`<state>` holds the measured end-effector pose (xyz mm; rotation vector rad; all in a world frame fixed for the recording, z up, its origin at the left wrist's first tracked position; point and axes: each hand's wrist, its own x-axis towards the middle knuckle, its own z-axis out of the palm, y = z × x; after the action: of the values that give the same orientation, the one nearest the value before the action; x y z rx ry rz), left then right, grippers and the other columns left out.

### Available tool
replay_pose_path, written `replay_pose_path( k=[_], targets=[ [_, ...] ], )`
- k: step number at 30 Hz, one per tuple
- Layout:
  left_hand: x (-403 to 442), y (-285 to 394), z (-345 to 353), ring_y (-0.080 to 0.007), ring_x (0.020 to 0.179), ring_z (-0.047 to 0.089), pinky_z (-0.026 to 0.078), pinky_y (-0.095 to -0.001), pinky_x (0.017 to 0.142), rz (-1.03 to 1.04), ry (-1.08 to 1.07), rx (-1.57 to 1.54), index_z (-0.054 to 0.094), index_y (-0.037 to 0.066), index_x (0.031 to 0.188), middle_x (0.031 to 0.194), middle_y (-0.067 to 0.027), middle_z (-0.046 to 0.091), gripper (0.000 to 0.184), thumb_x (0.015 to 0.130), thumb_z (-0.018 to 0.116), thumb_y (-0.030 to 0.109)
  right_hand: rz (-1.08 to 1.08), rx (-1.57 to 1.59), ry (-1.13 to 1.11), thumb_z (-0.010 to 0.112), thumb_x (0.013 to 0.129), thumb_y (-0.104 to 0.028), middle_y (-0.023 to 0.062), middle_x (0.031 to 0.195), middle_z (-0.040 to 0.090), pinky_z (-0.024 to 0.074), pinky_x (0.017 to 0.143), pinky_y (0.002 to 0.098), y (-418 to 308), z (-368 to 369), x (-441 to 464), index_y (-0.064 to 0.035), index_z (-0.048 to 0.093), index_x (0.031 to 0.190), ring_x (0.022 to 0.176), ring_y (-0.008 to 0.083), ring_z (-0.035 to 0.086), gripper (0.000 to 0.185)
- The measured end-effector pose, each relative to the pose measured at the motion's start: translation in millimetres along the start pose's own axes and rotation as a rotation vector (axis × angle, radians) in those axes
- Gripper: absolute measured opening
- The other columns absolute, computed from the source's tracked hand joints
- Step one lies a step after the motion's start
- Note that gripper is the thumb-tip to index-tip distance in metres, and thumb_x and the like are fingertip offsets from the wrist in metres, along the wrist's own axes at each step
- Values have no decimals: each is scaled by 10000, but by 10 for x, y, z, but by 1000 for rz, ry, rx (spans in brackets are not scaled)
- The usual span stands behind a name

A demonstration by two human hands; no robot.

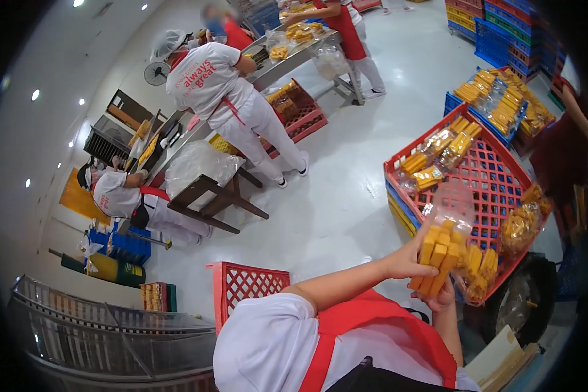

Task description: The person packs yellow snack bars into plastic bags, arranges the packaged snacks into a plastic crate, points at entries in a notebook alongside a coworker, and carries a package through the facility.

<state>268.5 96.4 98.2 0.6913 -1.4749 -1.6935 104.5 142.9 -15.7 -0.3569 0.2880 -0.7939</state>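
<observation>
A clear plastic bag [453,208] of yellow-orange, stick-shaped food pieces [440,256] is held in front of me, over the near edge of a red plastic crate [480,186]. My left hand [408,260] grips the pack from the side, thumb across the sticks. From below, my right hand [438,298] closes around the pack's lower end; some of its fingers are hidden. The upper part of the bag is loose, and I cannot tell whether it is sealed. Similar bagged sticks [438,157] lie inside the crate along its far side, with more near the right edge.
Blue crates [500,108] of bagged sticks stand beyond the red one, with a person at far right. Co-workers [222,85] work along a metal table [268,73]. A wooden stool [219,196] bears plastic bags. A metal rack [111,333] stands at lower left.
</observation>
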Motion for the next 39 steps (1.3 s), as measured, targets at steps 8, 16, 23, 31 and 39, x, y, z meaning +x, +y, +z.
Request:
replay_pose_path(
  k=[8, 16, 23, 31, 39],
  targets=[
    [-601, 292, -1751, -199, 1230, 246, 184, -336, 1002, -18, 92, -220, -65, 83, 1335, 1342, -97, 233, 1011, 659, 677, 203, 346, -329, -287, 711, 623, -338, 99, 1129, 493, 388, 864, 331, 79, 553, 1766, -2, 402, 1183, 1055, 217, 473, 723],
    [-833, 629, -3479, -236, 1213, 269, 220, -361, 982, -99, 258, 188, -46, 67, 1334, 1307, -142, 278, 979, 683, 666, 234, 337, -306, -307, 731, 591, -324, 101, 1118, 498, 384, 867, 336, 473, 1125, 3624, 4, 395, 1181, 1036, 212, 481, 754],
    [-670, 453, -4391, -273, 1181, 317, 303, -396, 930, -167, 350, 248, 23, 116, 1344, 1291, -182, 300, 892, 717, 641, 263, 152, -233, -110, 734, 591, -248, 96, 1130, 496, 380, 887, 355, 264, 1125, 4426, -5, 390, 1184, 1049, 226, 479, 727],
    [-392, 213, -5735, -268, 1152, 365, 299, -371, 939, -507, 110, 666, 293, 74, 1279, 1259, -151, 372, 639, 752, 592, 276, -288, -314, 255, 729, 609, -250, 36, 1104, 503, 412, 853, 330, -764, 378, 5355, -41, 384, 1187, 1006, 193, 498, 705],
    [-1133, -334, -7346, -311, 1115, 407, 340, -357, 917, -976, 413, 709, 374, 37, 1222, 1194, -194, 435, 643, 715, 591, 367, -389, -360, 141, 710, 632, -288, 39, 1126, 485, 403, 860, 334, -1559, 593, 6546, -33, 358, 1200, 1032, 192, 481, 715]
  ],
)
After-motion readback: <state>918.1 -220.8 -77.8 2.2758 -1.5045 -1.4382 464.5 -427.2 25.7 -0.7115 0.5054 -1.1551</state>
